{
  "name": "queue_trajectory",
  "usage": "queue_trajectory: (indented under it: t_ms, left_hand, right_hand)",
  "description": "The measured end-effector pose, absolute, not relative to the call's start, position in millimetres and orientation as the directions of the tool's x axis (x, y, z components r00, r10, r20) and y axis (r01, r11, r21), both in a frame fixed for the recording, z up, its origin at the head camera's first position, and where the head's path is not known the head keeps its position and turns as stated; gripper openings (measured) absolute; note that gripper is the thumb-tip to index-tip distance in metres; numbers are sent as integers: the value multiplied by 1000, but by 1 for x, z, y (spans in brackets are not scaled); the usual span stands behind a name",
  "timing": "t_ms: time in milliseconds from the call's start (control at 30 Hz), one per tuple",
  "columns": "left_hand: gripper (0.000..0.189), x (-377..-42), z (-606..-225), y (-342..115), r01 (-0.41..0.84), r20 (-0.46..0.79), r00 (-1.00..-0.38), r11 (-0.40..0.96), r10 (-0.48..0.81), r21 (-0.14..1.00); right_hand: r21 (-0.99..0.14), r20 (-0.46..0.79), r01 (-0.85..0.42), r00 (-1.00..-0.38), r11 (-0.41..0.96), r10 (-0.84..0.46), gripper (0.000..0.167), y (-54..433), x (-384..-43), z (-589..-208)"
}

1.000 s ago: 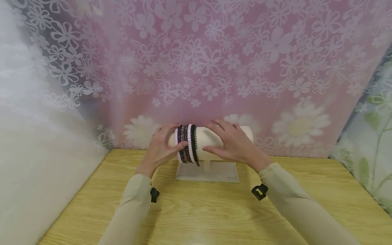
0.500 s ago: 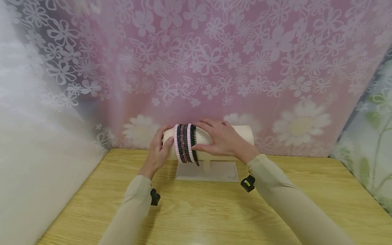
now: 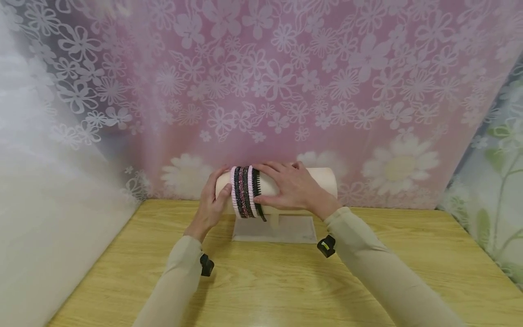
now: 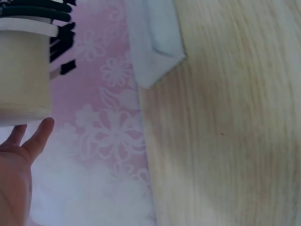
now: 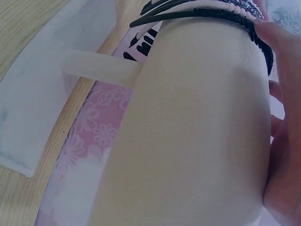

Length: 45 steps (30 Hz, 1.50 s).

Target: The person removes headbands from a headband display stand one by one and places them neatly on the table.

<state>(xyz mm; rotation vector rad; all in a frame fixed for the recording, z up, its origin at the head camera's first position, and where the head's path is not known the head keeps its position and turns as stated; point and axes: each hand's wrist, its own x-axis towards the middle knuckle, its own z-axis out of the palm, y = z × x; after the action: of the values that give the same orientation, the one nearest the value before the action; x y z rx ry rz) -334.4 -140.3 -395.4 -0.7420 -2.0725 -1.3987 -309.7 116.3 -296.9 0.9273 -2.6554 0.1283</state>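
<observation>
A cream cylindrical headband stand (image 3: pixel 328 179) lies crosswise on a short post above a flat pale base (image 3: pixel 273 230). Several headbands (image 3: pixel 242 193) sit close together around its left part: light pink ones outermost, dark glittery ones between. At their right edge is a black toothed headband (image 3: pixel 257 184). My left hand (image 3: pixel 209 208) grips the roll's left end, thumb in front, fingers partly hidden behind. My right hand (image 3: pixel 295 187) spans the roll with fairly straight fingers, its thumb and forefinger at the toothed headband's edge. The right wrist view shows a fingertip against the dark headband (image 5: pixel 225 16).
The stand rests on a wood-grain table (image 3: pixel 261 281). Behind it hangs a pink floral curtain (image 3: pixel 286 113); a pale wall covering (image 3: pixel 61 204) borders the left, and a leafy printed sheet (image 3: pixel 494 190) the right. Both wrists wear black cameras (image 3: pixel 327 246).
My left hand has slid left off the headbands onto the roll's end. My right hand has moved left along the roll to the toothed headband. The headbands look almost unmoved.
</observation>
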Motion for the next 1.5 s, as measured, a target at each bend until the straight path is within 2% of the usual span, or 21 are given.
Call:
queue_trajectory:
  t_ms: [433,767,1500]
  left_hand:
    - [46,-333,-397,-137,699,713,-693,343,108,628]
    - [45,-336,-399,-138,706,726,-681,347,94,618]
    - [43,-334,-396,-134,721,738,-667,336,100,606]
  right_hand:
    - [26,332,-643,-716,765,-614,80,115,-306,-295]
    - [-50,290,-641,-743,766,-603,79,116,-305,-292]
    - [-88,281,-608,-775,789,-566,86,124,-300,-287]
